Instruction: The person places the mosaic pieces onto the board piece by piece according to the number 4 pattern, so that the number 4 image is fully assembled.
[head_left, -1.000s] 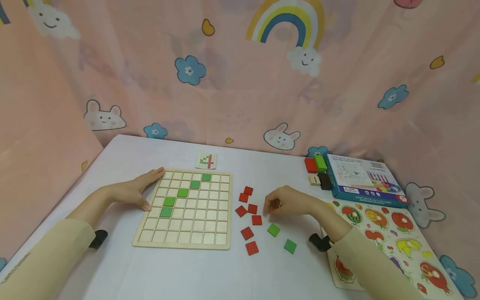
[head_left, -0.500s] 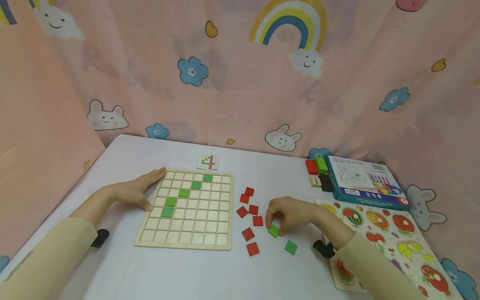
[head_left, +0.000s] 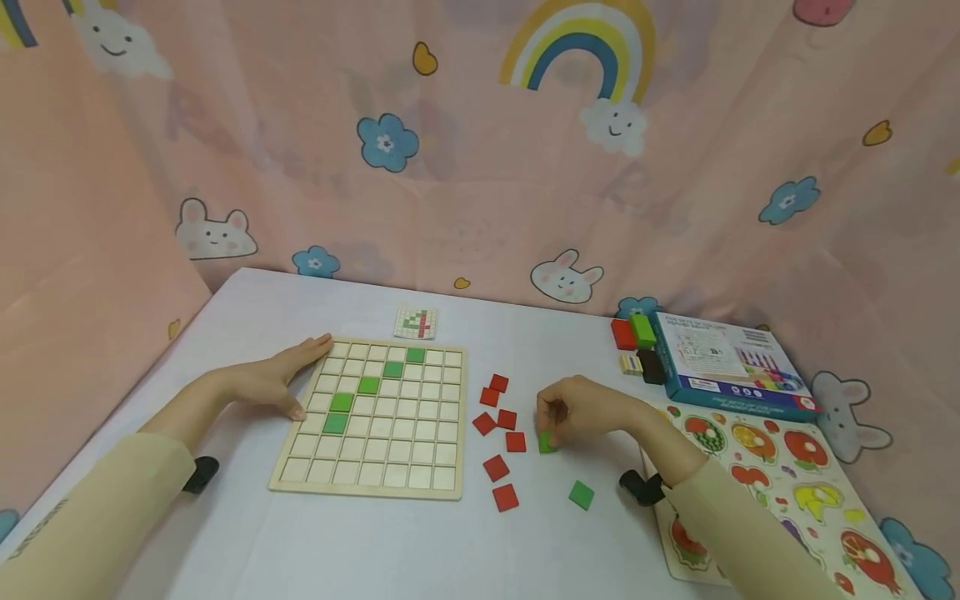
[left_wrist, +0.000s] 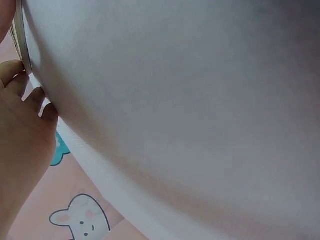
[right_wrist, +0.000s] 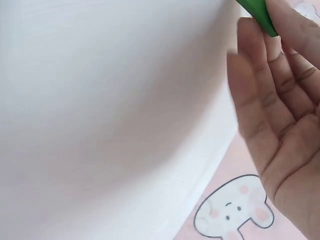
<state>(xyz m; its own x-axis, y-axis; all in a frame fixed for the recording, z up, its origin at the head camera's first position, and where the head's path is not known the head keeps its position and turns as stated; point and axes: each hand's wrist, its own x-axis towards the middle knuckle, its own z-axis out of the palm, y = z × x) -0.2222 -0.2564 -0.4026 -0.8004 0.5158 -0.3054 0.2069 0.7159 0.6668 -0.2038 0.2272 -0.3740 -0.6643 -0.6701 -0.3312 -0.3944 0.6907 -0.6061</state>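
Observation:
My right hand (head_left: 573, 408) pinches a green square tile (head_left: 546, 442) between thumb and fingers, right of the red tiles; the right wrist view shows the green tile (right_wrist: 259, 14) at the fingertips. On the left, my left hand (head_left: 273, 379) rests with its fingers spread along the left edge of a wooden grid board (head_left: 365, 497). Several green tiles (head_left: 368, 385) lie in the board's cells in a slanting line. Another green tile (head_left: 581, 495) lies on the table below the right hand. In the left wrist view, the fingers of the left hand (left_wrist: 25, 130) touch the board's edge.
Several red tiles (head_left: 495, 468) are scattered between the board and the right hand. A small pattern card (head_left: 416, 322) lies behind the board. At the right are a flat box (head_left: 731, 358), a fruit puzzle board (head_left: 780, 450), and red and green blocks (head_left: 641, 330).
My right hand has come down to the nearer green tile, taken it between thumb and fingers, and shifted it slightly up. The left hand stays at the board's edge.

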